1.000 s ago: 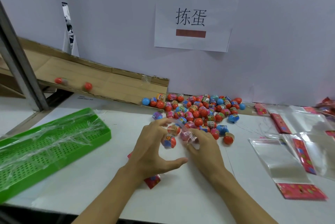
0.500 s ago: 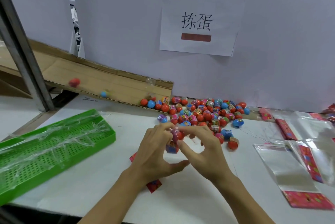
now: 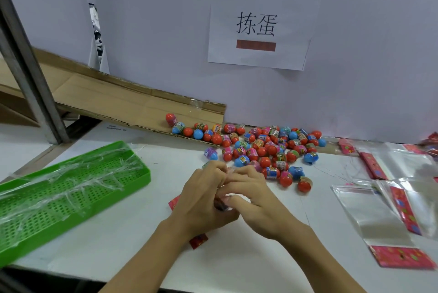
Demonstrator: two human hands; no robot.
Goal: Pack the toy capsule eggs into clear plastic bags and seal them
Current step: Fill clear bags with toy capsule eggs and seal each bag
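My left hand [image 3: 203, 200] and my right hand [image 3: 251, 197] press together at the table's middle, closed around a clear bag whose red header [image 3: 198, 240] pokes out under my left wrist. The eggs inside are almost hidden by my fingers. A pile of red and blue capsule eggs [image 3: 260, 148] lies just beyond my hands, against the back wall. Empty clear bags with red headers [image 3: 369, 216] lie flat to the right.
A green perforated tray [image 3: 71, 188] covered in crumpled film sits at the left. A cardboard chute [image 3: 113, 100] slopes down to the egg pile. A metal post [image 3: 26, 67] stands far left. More bags [image 3: 403, 162] are stacked at the far right.
My hands have drawn together, covering the eggs that were visible between my fingers. Eggs that were rolling down the chute have reached the pile's left end.
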